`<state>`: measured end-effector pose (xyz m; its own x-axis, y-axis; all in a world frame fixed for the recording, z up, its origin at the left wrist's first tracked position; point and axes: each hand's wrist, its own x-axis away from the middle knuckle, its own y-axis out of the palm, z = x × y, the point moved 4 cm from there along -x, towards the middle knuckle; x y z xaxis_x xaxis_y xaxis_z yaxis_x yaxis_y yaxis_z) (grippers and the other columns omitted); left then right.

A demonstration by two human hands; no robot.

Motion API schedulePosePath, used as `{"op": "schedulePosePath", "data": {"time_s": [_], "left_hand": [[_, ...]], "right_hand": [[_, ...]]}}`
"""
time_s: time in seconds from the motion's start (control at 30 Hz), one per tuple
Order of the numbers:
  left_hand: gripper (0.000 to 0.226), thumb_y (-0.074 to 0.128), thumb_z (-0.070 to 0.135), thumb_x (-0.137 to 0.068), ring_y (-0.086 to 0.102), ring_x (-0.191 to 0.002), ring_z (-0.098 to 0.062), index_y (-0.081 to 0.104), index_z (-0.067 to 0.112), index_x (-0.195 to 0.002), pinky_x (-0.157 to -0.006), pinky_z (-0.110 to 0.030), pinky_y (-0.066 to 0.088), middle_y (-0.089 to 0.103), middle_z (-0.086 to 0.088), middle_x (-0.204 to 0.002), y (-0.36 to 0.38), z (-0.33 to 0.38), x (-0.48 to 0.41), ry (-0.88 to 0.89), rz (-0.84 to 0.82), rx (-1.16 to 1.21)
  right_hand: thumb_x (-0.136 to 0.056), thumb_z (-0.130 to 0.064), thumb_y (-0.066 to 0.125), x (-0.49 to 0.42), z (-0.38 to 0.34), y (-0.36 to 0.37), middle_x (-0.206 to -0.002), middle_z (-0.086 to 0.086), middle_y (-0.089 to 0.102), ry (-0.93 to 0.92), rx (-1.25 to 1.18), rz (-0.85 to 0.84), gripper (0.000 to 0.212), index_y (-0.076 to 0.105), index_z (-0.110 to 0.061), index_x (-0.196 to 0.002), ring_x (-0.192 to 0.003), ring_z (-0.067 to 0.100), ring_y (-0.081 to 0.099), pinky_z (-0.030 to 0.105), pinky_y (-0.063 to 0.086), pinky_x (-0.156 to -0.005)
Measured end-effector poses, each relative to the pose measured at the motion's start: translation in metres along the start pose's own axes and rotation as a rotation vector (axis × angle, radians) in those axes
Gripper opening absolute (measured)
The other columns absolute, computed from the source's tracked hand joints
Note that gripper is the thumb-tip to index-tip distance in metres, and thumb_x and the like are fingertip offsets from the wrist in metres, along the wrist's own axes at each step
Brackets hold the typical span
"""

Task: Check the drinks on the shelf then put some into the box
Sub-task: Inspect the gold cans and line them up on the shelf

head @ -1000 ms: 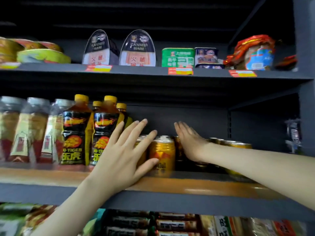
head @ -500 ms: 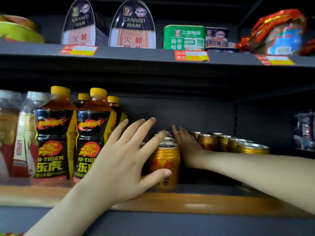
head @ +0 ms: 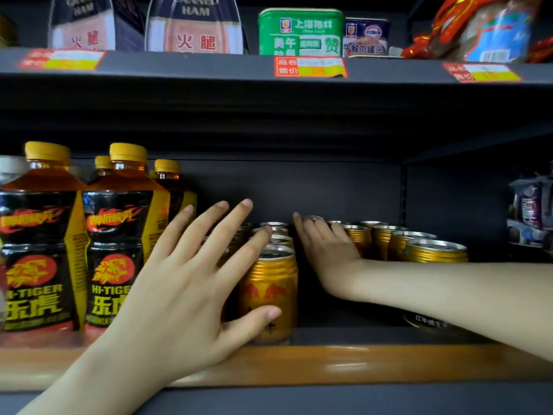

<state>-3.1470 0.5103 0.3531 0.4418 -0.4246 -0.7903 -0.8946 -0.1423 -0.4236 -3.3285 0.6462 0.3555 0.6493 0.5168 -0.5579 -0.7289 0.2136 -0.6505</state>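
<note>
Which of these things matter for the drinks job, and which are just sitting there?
Part of the job: gold cans, Hi-Tiger bottles, left hand and right hand, both open at the cans. The box is not in view.
Just there: canned ham tins, green tin, red packet, price tags.

Four yellow-capped plastic bottles of amber drink with black labels (head: 119, 250) and one clear grey-capped bottle (head: 9, 169) at the frame edge. Of the short gold metal cans (head: 270, 295), four line up in the middle row and at least six rims show in the right cluster; those behind the fingers cannot be counted. The dark upper shelf (head: 179, 67) carries two arch-shaped canned ham packs (head: 194, 28), one green rectangular tin (head: 300, 31), one dark blue tin (head: 366, 37) and one red and blue plastic bag (head: 484, 28), with three red and yellow price tags (head: 309, 67) on its edge. Two hands: the left hand (head: 185, 295) and the right hand (head: 326, 250).
</note>
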Motion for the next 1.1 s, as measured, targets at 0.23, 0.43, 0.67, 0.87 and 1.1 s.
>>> {"op": "schedulePosePath", "data": {"time_s": [0.23, 0.43, 0.67, 0.87, 1.1], "left_hand": [[0.068, 0.041, 0.063, -0.088, 0.047, -0.127, -0.036, 0.059, 0.014, -0.133, -0.109, -0.05, 0.031, 0.05, -0.016, -0.141, -0.001, 0.002, 0.0, -0.012, 0.014, 0.012], [0.064, 0.042, 0.061, -0.089, 0.057, -0.102, -0.029, 0.062, 0.011, -0.123, -0.087, -0.037, 0.038, 0.062, -0.009, -0.116, -0.004, 0.003, 0.002, -0.027, 0.027, 0.025], [0.063, 0.041, 0.061, -0.089, 0.058, -0.087, -0.026, 0.063, 0.011, -0.121, -0.072, -0.036, 0.046, 0.061, -0.007, -0.102, -0.007, 0.002, 0.004, -0.032, 0.073, 0.032], [0.064, 0.038, 0.059, -0.091, 0.06, -0.104, -0.032, 0.063, 0.009, -0.123, -0.09, -0.041, 0.045, 0.062, -0.015, -0.118, -0.01, 0.003, 0.007, -0.036, 0.112, -0.051], [0.053, 0.049, 0.047, -0.091, 0.048, -0.122, -0.016, 0.055, 0.012, -0.13, -0.105, -0.023, 0.032, 0.055, -0.003, -0.13, -0.045, 0.063, 0.042, -0.269, 0.336, 0.375]], "right_hand": [[-0.094, -0.01, 0.05, -0.003, 0.001, -0.011, -0.149, 0.021, 0.022, 0.016, 0.019, -0.122, 0.068, 0.009, -0.017, -0.149, -0.138, 0.043, 0.024, 0.05, 0.017, -0.114], [-0.094, -0.01, 0.052, 0.005, 0.003, -0.022, -0.14, 0.012, 0.033, -0.061, -0.067, -0.053, 0.063, 0.019, -0.018, -0.148, -0.13, 0.03, 0.037, 0.038, 0.034, -0.103], [-0.06, -0.004, 0.083, 0.028, 0.006, -0.066, -0.103, 0.018, 0.058, -0.082, 0.03, 0.287, 0.057, 0.06, -0.009, -0.111, -0.089, 0.036, 0.06, 0.047, 0.052, -0.087], [-0.039, 0.005, 0.083, 0.067, 0.024, -0.102, -0.103, 0.019, 0.056, 0.009, 0.093, 0.473, 0.079, 0.053, -0.008, -0.111, -0.087, 0.035, 0.056, 0.046, 0.05, -0.089], [-0.057, -0.004, 0.086, 0.173, 0.032, -0.149, -0.111, 0.018, 0.051, 0.067, -0.35, 0.775, 0.078, 0.041, -0.013, -0.121, -0.096, 0.03, 0.049, 0.029, 0.044, -0.062]]}}
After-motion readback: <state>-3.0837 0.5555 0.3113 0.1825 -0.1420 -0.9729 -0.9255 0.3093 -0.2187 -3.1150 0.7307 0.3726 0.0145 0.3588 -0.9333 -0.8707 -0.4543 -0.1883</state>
